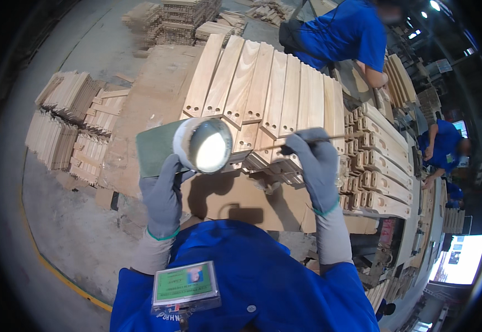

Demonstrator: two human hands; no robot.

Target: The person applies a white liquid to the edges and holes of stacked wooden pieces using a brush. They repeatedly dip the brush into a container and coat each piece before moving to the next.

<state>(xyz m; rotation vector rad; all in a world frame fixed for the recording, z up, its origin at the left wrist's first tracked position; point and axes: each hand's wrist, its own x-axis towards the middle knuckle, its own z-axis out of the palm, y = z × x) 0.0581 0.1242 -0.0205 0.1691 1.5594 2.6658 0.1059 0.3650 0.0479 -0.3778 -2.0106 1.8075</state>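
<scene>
My left hand (162, 193), in a grey glove, is closed round a round container (181, 143) tilted so that its pale, bright open end shows. A dark green sheet (153, 145) sticks out behind the container; whether my fingers hold it too I cannot tell. In my gloved right hand (317, 169) a thin stick (269, 148) is pinched, lying crosswise with its tip pointing toward the container. Beyond both hands stand long wooden boards (257, 80) in a row, several with paired dark holes at their near ends.
Shaped wooden pieces (387, 180) are stacked at the right. Cardboard (155, 83) covers the surface at the left, with bundled wood strips (58, 135) on the floor beyond. A co-worker in blue (343, 33) stands at the far side; another person (440, 144) works farther right.
</scene>
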